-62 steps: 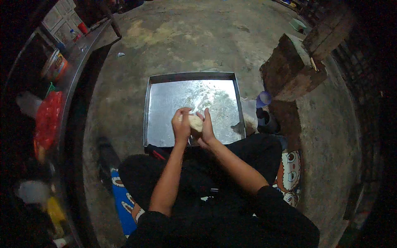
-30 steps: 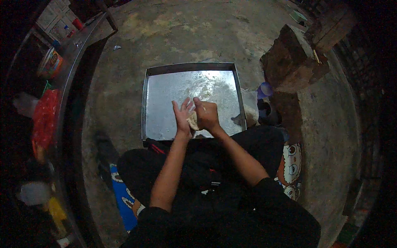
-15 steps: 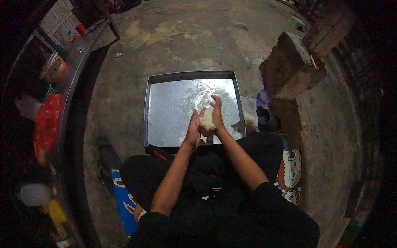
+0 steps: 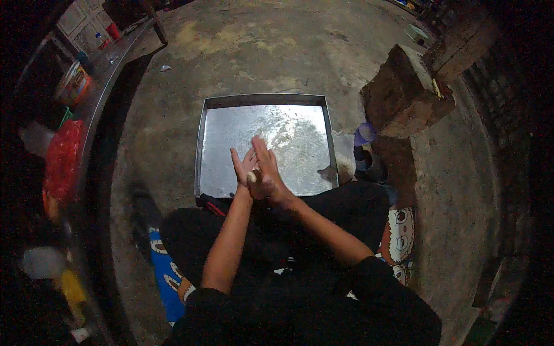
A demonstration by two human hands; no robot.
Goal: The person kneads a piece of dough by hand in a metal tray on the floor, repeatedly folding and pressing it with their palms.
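Observation:
A small pale lump that looks like dough [image 4: 252,177] sits pressed between my palms, mostly covered by them. My left hand [image 4: 243,167] supports it from the left, fingers stretched out and thumb apart. Across it lies my right hand [image 4: 269,176], its fingers long and flat, pointing away from me. Both hands are over the near part of a wide, shallow metal tray [image 4: 228,132] on the floor in front of my crossed legs. Wet or greasy smears shine on the tray's bottom. Beside the tray's right wall rests a pale bag or mass [image 4: 345,164], its contents unclear.
Right of the tray stand a purple cup [image 4: 365,134] and a dark round vessel [image 4: 374,168], near a rough block [image 4: 398,95]. A low bench at left bears a red plastic bag [image 4: 63,153] and a bucket [image 4: 74,83]. A cartoon-print mat [image 4: 402,236] lies under me.
My hands have moved left and toward me with the lump. My right hand now crosses over the left, and less of the lump shows between them.

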